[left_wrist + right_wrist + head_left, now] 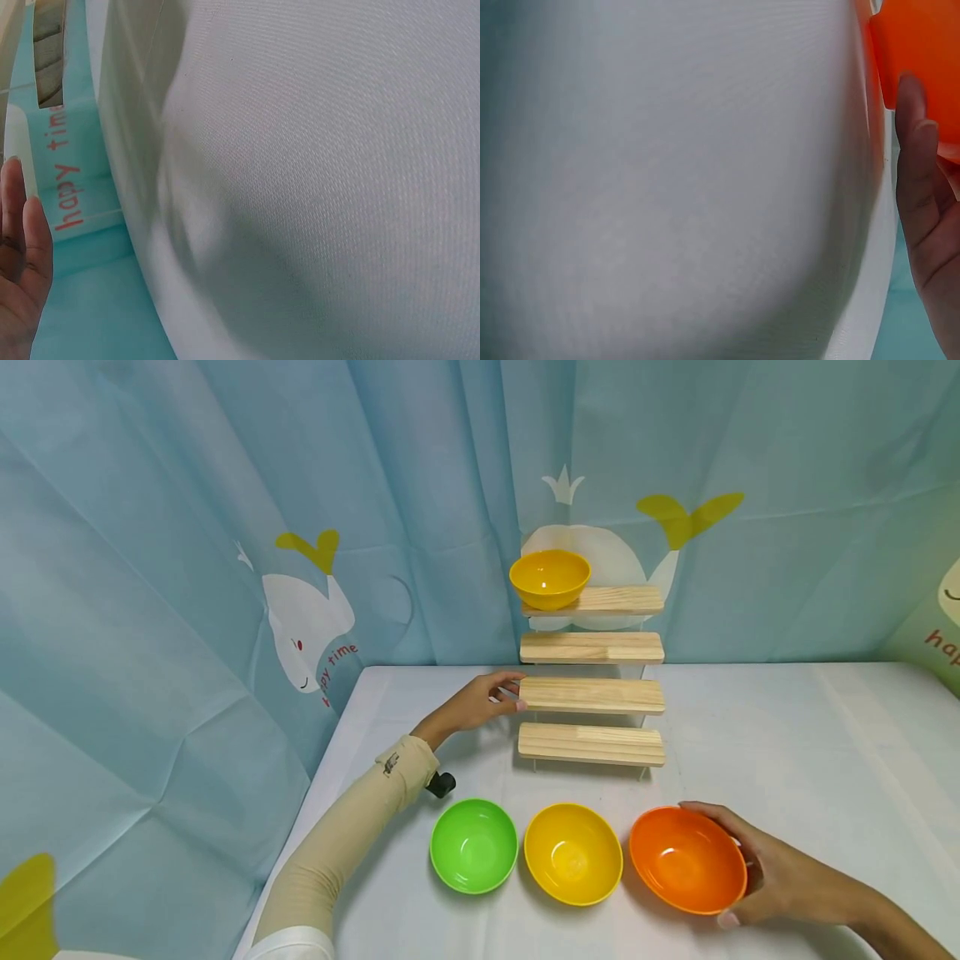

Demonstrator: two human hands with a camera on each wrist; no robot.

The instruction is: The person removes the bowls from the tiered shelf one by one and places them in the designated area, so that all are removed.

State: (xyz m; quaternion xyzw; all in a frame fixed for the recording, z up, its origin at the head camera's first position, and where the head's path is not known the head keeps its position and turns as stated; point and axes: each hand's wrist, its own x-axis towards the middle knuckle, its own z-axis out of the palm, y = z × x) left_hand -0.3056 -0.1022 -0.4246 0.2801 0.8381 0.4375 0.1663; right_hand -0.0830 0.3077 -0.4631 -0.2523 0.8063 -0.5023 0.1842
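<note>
At the right, my right hand (780, 872) grips the orange bowl (686, 860) by its right side, with thumb and fingers spread along the rim. The right wrist view shows fingers against the outside of this bowl (922, 67). My left hand (483, 700) holds the left end of a stepped wooden rack (592, 695), thumb and forefinger at its second-lowest board. A yellow bowl (550, 578) stands on the left of the top board. In front of the rack, a green bowl (474, 847) and another yellow bowl (573, 854) stand in a row with the orange one.
A white cloth covers the table (780, 735). Behind it hangs a blue curtain (435, 510) printed with whales, close to the rack's back. A small black object (442, 784) shows beside the left wrist.
</note>
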